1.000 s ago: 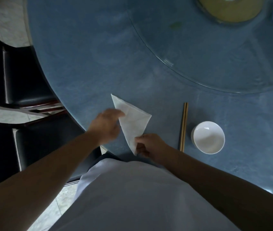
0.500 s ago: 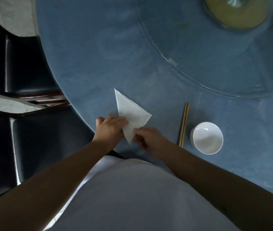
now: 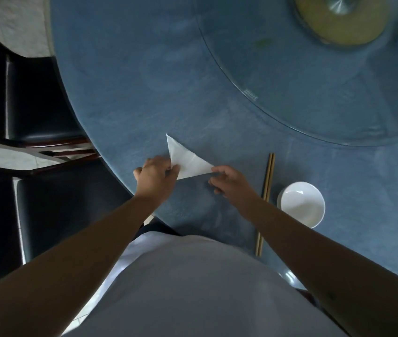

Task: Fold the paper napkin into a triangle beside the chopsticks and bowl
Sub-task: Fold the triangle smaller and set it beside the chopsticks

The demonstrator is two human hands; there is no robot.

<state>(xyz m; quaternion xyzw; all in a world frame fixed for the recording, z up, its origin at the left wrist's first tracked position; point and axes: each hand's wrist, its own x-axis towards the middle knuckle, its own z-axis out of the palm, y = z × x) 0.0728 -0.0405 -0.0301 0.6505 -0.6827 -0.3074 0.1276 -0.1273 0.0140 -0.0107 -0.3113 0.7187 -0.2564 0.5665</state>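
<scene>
My left hand (image 3: 157, 176) pinching the napkin (image 3: 185, 164) triangle's near corner, right hand (image 3: 229, 181) fingertips pinching its right tip, chopsticks (image 3: 267, 190) just beside, bowl (image 3: 301, 204) beyond them

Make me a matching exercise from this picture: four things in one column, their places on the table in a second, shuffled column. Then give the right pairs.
Things
1. white folded paper napkin
2. pair of brown wooden chopsticks
3. small white round bowl
4. clear glass turntable

Places
A. far side of the blue table, top right of the view
B. between the left hand and the right hand
C. just right of the chopsticks
D. between the right hand and the bowl

Pairs: 1-B, 2-D, 3-C, 4-A
</scene>
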